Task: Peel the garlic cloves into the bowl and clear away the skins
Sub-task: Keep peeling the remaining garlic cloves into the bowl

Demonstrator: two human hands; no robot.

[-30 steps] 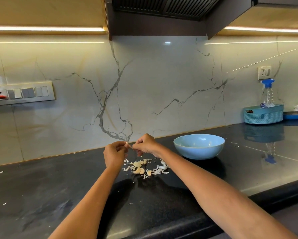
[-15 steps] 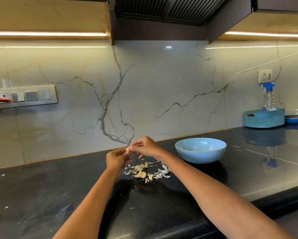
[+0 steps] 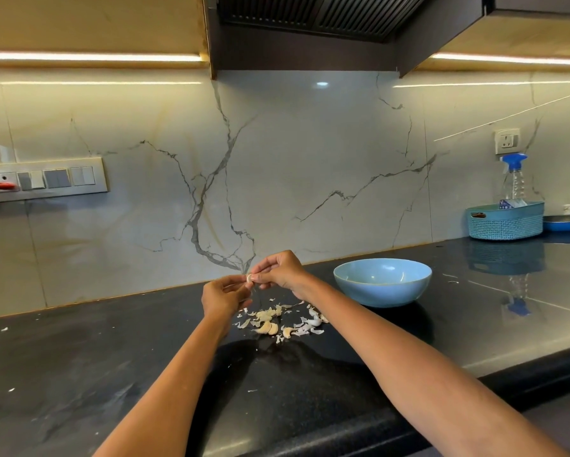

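A: While both hands work above the counter (image 3: 79, 364), where is the clove?

B: Pinched between them: the right hand (image 3: 282, 270) clamps the garlic clove (image 3: 250, 278), the left hand (image 3: 224, 296) picks at it, fingers curled.

A: Why there?

B: Probably so the skins (image 3: 305, 326) drop onto the pile below; the bowl (image 3: 382, 282) sits just beside it.

The surface (image 3: 475, 328) looks like polished black stone — glossy, speckled, mirroring what stands on it. The bowl (image 3: 382, 282) seems glazed ceramic, smooth and pale blue with a soft sheen. Garlic skins (image 3: 305, 328) look papery, thin and dry. The backsplash (image 3: 310, 176) is smooth veined marble. The basket (image 3: 506, 222) is woven-textured plastic — the spray bottle (image 3: 512, 183) clear plastic.
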